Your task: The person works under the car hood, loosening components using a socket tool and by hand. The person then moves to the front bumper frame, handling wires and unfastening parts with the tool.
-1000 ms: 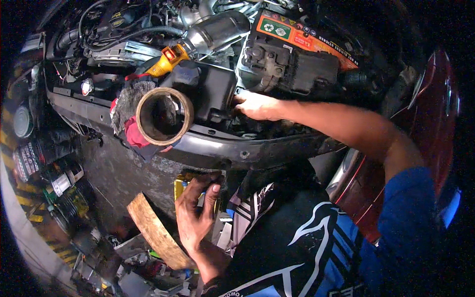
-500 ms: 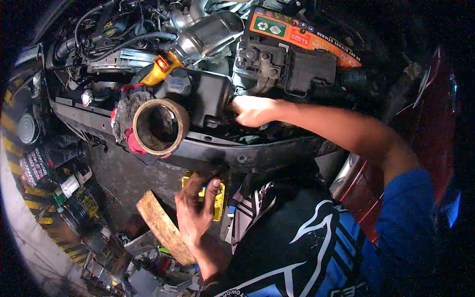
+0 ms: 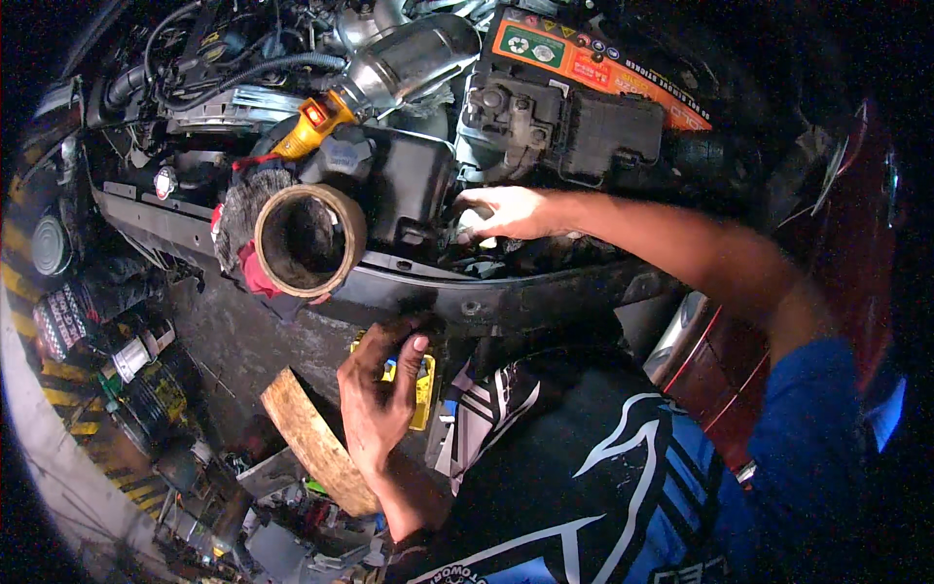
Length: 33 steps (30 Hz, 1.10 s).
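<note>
Inside the engine bay [image 3: 525, 300], near its front edge, a black tank [image 3: 409, 170] lies just left of the bent fingers of the right hand [image 3: 511, 214]; whether these, or those of the left hand [image 3: 377, 404] outside that edge, grip anything I cannot tell.

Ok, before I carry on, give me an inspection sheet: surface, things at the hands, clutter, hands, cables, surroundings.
Surface: dark front beam across an open engine bay, scuffed.
Things at the hands: black reservoir, cap on, and battery with an orange label, beyond the right hand.
Clutter: brown ring by rags; wooden board and yellow item lower down.
Hands: right reaches into the bay beside the reservoir, grip unclear; left hand below the beam, fingertips in shadow, grip unclear.
Cables: ribbed hose at upper left; loose cable ends: nothing seen.
Surroundings: red panel at right; yellow-and-black striping at left; dark edges.
</note>
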Available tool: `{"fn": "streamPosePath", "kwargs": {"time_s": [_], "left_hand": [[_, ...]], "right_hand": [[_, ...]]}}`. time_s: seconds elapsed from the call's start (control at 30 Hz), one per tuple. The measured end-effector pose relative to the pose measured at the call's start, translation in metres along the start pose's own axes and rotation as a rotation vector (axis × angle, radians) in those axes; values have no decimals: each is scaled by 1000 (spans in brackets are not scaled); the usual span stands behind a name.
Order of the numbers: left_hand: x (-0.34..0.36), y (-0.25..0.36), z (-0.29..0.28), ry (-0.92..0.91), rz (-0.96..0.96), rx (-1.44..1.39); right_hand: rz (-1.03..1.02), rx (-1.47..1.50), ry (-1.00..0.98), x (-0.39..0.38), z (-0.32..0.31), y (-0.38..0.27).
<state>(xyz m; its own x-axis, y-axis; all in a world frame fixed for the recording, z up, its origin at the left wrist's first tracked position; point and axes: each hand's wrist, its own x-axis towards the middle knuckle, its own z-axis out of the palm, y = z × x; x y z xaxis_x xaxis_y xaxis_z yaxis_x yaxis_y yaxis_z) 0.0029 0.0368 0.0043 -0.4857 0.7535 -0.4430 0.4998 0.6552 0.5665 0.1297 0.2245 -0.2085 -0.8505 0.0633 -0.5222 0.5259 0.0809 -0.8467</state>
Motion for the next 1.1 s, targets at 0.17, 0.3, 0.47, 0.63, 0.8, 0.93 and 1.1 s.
{"fn": "streamPosePath", "kwargs": {"time_s": [0.17,0.3,0.47,0.63,0.8,0.93,1.1], "left_hand": [[1,-1,-3,-40,6,-7],[1,-20,3,-48,31,-124],[4,-22,3,-56,59,-126],[9,-19,4,-71,28,-138],[13,-19,6,-60,71,-131],[15,-15,6,-80,17,-149],[14,-24,11,-78,16,-212]], "right_hand": [[-93,400,-123,-2,0,15],[-55,488,-185,-8,-7,6],[-70,243,-172,-8,-8,3],[-208,-138,-43,-10,-5,-1],[-256,23,-28,-7,-1,11],[-172,107,-161,-6,-9,-3],[-181,160,-82,-6,-9,7]]}}
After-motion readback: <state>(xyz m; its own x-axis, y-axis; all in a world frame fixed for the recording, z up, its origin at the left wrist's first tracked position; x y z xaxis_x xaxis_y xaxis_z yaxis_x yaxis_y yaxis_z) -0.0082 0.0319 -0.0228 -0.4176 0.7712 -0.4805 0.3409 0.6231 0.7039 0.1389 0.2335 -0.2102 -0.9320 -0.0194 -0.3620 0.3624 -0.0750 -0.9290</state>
